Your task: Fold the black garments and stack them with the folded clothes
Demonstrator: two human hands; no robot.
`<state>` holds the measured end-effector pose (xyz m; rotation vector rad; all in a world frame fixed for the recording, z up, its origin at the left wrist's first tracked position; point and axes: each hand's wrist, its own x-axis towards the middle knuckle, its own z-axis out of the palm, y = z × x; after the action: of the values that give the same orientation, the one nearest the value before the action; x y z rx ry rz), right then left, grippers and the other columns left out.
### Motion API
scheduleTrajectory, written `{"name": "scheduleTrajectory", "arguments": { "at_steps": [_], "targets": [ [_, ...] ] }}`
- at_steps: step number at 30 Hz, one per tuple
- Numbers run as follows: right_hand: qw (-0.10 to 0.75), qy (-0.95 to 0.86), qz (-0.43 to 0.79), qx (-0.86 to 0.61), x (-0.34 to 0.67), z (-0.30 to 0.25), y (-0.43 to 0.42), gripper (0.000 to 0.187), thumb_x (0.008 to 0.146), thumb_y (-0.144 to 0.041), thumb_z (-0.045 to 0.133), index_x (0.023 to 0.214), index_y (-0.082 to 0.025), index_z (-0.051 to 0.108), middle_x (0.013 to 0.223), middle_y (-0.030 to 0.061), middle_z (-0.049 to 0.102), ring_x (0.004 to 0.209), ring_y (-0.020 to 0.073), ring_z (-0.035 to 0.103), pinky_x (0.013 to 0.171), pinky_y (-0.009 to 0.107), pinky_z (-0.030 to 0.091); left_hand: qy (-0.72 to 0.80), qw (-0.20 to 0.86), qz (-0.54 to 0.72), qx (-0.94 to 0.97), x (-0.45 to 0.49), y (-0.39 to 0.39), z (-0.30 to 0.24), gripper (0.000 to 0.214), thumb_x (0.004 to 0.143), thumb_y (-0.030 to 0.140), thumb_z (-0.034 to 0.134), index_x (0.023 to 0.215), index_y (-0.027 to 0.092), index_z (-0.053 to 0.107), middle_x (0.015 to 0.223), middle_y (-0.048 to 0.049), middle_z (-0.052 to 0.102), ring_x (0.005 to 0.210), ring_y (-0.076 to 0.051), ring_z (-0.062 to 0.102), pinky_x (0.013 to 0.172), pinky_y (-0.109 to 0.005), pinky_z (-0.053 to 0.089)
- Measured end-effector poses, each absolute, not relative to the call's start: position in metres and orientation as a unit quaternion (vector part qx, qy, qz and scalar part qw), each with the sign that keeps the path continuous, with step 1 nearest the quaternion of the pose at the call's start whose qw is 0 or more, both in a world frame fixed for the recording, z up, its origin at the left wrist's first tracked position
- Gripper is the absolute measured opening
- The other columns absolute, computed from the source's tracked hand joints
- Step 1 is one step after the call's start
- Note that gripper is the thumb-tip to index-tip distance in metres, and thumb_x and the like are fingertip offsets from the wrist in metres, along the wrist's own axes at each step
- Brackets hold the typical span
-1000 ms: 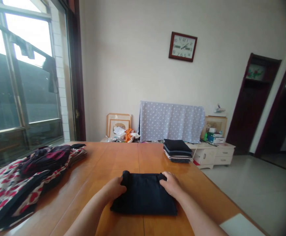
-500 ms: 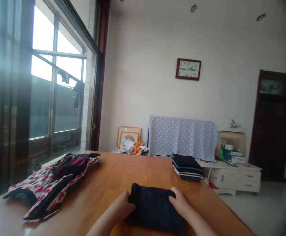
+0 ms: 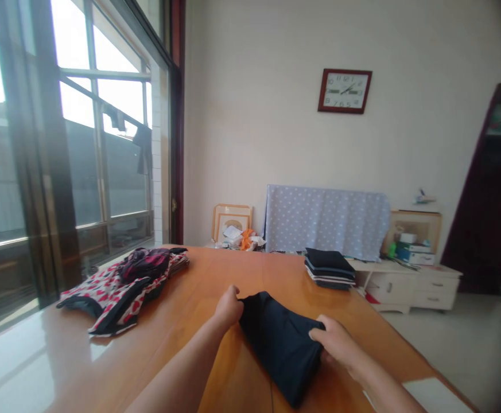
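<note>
A folded dark navy garment (image 3: 278,344) is held at the front middle of the table, tilted, its near corner lowest; its exact kind cannot be made out. My left hand (image 3: 229,308) pinches its far left corner. At the right corner, my right hand (image 3: 334,339) grips the cloth with the thumb on top. Farther back on the right stands a neat stack of folded dark clothes (image 3: 328,268). To the left lies a loose heap of clothes, with a white, red and black patterned garment (image 3: 112,295) in front.
The brown wooden table (image 3: 220,269) shines under window light at left. Something flat and white (image 3: 437,396) lies by its right edge. Beyond are a white cabinet (image 3: 431,287), a polka-dot cloth cover (image 3: 325,221) and a wall clock (image 3: 345,91).
Both hands have lifted the dark garment and moved it forward, turning it so that it slants. The left hand rose most. The camera view has tipped downward.
</note>
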<state>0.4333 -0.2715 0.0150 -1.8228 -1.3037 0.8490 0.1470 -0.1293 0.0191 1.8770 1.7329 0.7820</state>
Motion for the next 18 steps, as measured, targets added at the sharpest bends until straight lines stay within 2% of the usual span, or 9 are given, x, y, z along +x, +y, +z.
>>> {"name": "scheduleTrajectory", "arguments": {
  "at_steps": [3,7,13,15,18],
  "targets": [
    [0.391,-0.477,0.353,-0.703,0.421,0.019,-0.311,0.013,0.077,-0.031,0.054,0.086,-0.021,0.055,0.066,-0.0010,0.065,0.053,0.0159,0.063,0.047,0.023,0.042,0.611,0.231,0.292,0.698,0.168,-0.117,0.019,0.041,0.077,0.010,0.054,0.117,0.020,0.054,0.104,-0.0074,0.070,0.086,-0.018,0.065,0.072,-0.025,0.044],
    [0.403,-0.467,0.327,-0.716,0.415,0.013,-0.343,0.017,0.081,-0.037,0.054,0.087,-0.021,0.056,0.069,0.0005,0.066,0.056,0.0170,0.064,0.048,0.023,0.044,0.577,0.220,0.304,0.725,0.196,-0.116,0.019,0.037,0.081,0.013,0.053,0.117,0.020,0.056,0.110,-0.0083,0.069,0.097,-0.020,0.064,0.081,-0.027,0.044],
    [0.365,-0.555,0.098,-0.741,0.413,0.004,-0.362,0.027,0.090,-0.040,0.050,0.073,-0.021,0.059,0.066,0.0013,0.065,0.066,0.0174,0.063,0.062,0.025,0.042,0.560,0.168,0.324,0.744,0.209,-0.148,0.016,0.034,0.083,0.027,0.057,0.115,0.017,0.060,0.126,-0.0156,0.061,0.118,-0.031,0.053,0.093,-0.037,0.040],
    [0.343,-0.570,0.039,-0.746,0.411,0.004,-0.365,0.028,0.093,-0.038,0.046,0.081,-0.022,0.066,0.075,0.0036,0.069,0.073,0.0185,0.065,0.068,0.026,0.043,0.545,0.165,0.325,0.755,0.209,-0.162,0.013,0.029,0.085,0.031,0.056,0.110,0.018,0.063,0.120,-0.0134,0.064,0.112,-0.029,0.056,0.089,-0.035,0.041],
    [0.318,-0.572,-0.035,-0.755,0.406,0.006,-0.368,0.031,0.097,-0.034,0.042,0.098,-0.025,0.071,0.092,0.0059,0.071,0.085,0.0193,0.066,0.072,0.027,0.042,0.493,0.204,0.314,0.786,0.213,-0.184,0.010,0.020,0.085,0.032,0.056,0.099,0.021,0.065,0.099,-0.0064,0.069,0.092,-0.020,0.063,0.077,-0.027,0.043]
  ]
}}
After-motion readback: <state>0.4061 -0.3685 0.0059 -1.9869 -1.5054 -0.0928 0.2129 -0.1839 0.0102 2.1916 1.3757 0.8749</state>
